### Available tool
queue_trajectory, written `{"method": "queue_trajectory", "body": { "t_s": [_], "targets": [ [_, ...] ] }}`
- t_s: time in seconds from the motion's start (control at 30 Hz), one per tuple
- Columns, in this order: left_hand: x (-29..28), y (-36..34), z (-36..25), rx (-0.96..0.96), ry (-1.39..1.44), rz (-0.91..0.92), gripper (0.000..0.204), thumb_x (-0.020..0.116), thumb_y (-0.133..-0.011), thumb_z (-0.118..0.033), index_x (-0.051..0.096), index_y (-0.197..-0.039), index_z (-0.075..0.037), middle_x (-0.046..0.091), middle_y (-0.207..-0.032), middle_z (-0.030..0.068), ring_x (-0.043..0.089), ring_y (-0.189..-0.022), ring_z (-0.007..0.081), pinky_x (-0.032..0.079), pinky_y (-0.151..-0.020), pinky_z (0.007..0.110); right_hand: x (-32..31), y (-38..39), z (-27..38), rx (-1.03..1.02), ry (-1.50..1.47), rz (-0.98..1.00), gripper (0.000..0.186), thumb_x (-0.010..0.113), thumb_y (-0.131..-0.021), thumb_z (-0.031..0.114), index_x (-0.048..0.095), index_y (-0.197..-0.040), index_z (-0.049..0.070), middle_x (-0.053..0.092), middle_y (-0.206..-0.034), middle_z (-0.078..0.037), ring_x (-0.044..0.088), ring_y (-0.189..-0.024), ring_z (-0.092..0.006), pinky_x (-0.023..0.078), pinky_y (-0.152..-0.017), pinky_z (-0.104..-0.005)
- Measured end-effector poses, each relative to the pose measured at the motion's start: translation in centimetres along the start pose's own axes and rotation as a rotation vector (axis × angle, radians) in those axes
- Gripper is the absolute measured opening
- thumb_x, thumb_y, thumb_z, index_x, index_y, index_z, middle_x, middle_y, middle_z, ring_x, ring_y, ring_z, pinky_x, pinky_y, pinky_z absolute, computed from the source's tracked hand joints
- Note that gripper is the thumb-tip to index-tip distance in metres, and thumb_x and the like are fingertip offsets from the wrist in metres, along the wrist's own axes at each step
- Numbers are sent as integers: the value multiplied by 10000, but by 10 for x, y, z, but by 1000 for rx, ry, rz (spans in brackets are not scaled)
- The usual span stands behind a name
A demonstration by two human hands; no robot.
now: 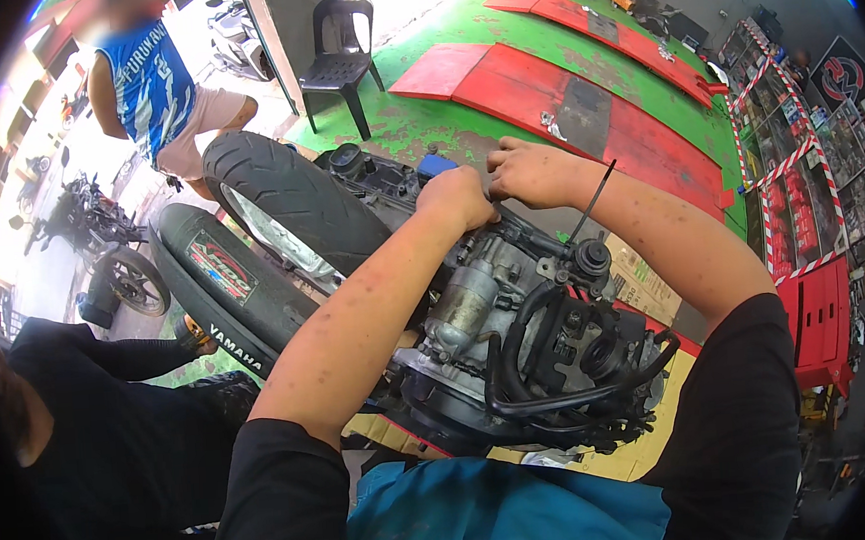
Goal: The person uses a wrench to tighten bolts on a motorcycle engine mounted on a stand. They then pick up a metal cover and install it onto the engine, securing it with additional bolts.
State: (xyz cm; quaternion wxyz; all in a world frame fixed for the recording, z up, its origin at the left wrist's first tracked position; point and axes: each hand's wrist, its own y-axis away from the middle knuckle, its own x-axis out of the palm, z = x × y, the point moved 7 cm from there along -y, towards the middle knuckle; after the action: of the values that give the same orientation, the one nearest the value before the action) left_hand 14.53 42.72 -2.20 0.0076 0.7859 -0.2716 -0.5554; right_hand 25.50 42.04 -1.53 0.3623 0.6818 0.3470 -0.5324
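Left hand [458,200] and right hand [529,174] sit close together at a grey metal engine [467,308] with black curved hoses [505,370]; whether either grip is closed, I cannot tell.

We're looking from the wearer's head, the single fisheye lens facing forward and down over the teal shirt front [500,511] and both forearms [360,310], with the engine [465,308] sitting close, just below the middle. Beyond it, the view is stretching wide, taking in the black chair [339,73] up top and the shelves [800,219] at right, straight edges bending toward the rim.
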Motion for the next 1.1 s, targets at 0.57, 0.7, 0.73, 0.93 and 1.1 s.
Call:
{"method": "queue_trajectory", "body": {
  "t_s": [0.57,0.7,0.73,0.93,1.1],
  "targets": [
    [-3,-6,-4,20,0,98,437,805,-807,-256,757,-1176,-26,758,-1200,183,735,-1131,310,584,-962,437,-18,10,3,33,-93,-225,187,668,-890,140,659,-1074,108,655,-1070,-43,588,-1153,-246,443,-1060,-385],
    [-1,0,-4,9,-6,88,451,820,-815,-285,753,-1190,-43,746,-1231,183,727,-1147,311,582,-971,432,-17,9,10,-114,62,-245,239,720,-836,151,698,-1071,114,667,-1049,-43,576,-1177,-247,425,-1075,-389],
    [1,0,-5,18,-33,72,439,810,-829,-279,750,-1196,-47,741,-1244,184,723,-1157,313,581,-975,433,-16,9,8,-104,94,-233,246,732,-823,159,705,-1065,119,670,-1045,-42,573,-1185,-244,421,-1078,-394],
    [13,-15,-15,127,-124,70,419,748,-898,-273,723,-1255,-56,718,-1286,188,693,-1211,330,575,-990,437,-24,-3,4,48,28,-117,243,761,-788,192,734,-1022,135,685,-1050,-31,567,-1188,-219,419,-1076,-399],
    [-9,10,-16,43,-26,56,432,746,-895,-277,722,-1259,-45,720,-1289,184,697,-1206,327,572,-999,432,-8,8,6,-30,48,-195,234,774,-773,219,743,-988,132,691,-1070,-16,571,-1171,-213,437,-1056,-374]
  ]
}}
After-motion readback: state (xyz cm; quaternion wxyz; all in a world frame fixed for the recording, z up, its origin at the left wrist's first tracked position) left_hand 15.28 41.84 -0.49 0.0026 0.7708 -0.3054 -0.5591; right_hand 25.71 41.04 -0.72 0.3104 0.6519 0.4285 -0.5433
